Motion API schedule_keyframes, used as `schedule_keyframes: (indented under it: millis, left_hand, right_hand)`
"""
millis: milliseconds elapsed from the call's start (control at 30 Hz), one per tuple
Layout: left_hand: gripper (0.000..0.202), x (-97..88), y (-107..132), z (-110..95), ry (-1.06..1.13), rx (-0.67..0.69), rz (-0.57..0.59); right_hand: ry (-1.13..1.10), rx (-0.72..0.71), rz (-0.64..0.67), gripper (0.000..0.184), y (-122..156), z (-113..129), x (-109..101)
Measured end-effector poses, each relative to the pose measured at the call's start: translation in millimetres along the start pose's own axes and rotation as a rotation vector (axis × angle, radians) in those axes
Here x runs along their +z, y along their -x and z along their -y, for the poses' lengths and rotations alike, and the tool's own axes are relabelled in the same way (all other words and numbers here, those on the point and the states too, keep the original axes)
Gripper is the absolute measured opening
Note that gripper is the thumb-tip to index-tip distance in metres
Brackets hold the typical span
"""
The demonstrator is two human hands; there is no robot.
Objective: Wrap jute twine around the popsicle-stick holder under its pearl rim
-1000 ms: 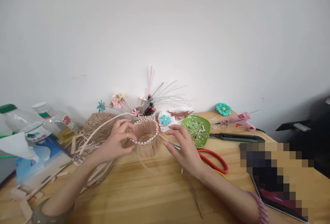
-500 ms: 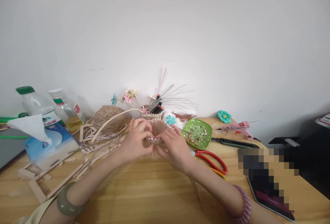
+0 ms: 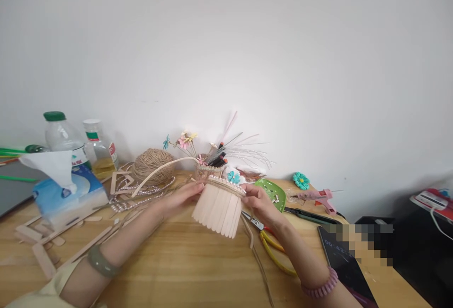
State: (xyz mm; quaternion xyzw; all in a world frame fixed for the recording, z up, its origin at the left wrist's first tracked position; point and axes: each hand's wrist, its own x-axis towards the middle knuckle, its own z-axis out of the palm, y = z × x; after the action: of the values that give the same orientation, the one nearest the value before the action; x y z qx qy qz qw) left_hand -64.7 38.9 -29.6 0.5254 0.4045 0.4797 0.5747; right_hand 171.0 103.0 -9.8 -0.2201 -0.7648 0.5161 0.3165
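Observation:
Between my two hands is a small holder made of popsicle sticks [image 3: 216, 209], tilted so its outer side faces me. Twine and a row of pearl beads run round its upper edge, and a blue flower [image 3: 233, 176] shows at the rim. My left hand [image 3: 186, 193] grips its left side, with the fingertips partly behind it. On the right, my right hand [image 3: 257, 199] pinches the upper corner at the beaded edge. Scissors [image 3: 272, 244] with red and yellow handles lie below my right hand, near a loose strand of twine [image 3: 262, 275].
At the back stand a ball of twine [image 3: 153, 165] and a cup of markers [image 3: 208, 172]. Left are a tissue pack [image 3: 71, 199], bottles [image 3: 63, 133] and loose sticks. Right are a green tray [image 3: 279, 199], a cutter [image 3: 311, 216], a pink glue gun [image 3: 322, 199] and a phone [image 3: 343, 260].
The holder has turned from showing its open top to showing its stick side. My hands have moved apart to its two sides, and the view has shifted slightly.

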Motion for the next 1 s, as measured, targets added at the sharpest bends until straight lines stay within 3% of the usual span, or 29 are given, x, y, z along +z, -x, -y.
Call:
schedule_keyframes:
  millis: [67, 133, 300, 467, 800, 1000]
  left_hand:
    - [0.059, 7.2, 4, 0, 0.039, -0.023, 0.055]
    - [0.065, 12.9, 6, -2, 0.054, -0.016, 0.036]
    - [0.086, 16.1, 0, -9, -0.022, 0.081, -0.126]
    - [0.096, 13.5, -9, 1, -0.183, 0.184, -0.252]
    - [0.097, 16.2, -12, 13, -0.292, 0.252, -0.417]
    - [0.096, 27.4, -8, 11, -0.212, 0.218, -0.511]
  right_hand:
    - [-0.001, -0.019, -0.003, 0.016, -2, -3, 0]
    - [0.024, -0.047, -0.015, 0.016, -4, -4, -2]
    - [0.228, -0.097, -0.029, 0.012, -9, -2, -10]
    - [0.431, -0.117, -0.052, 0.023, -16, -7, -12]
    - [0.545, -0.162, -0.06, 0.023, -22, -18, -15]
    - [0.546, -0.176, -0.171, 0.045, -21, -21, -10]
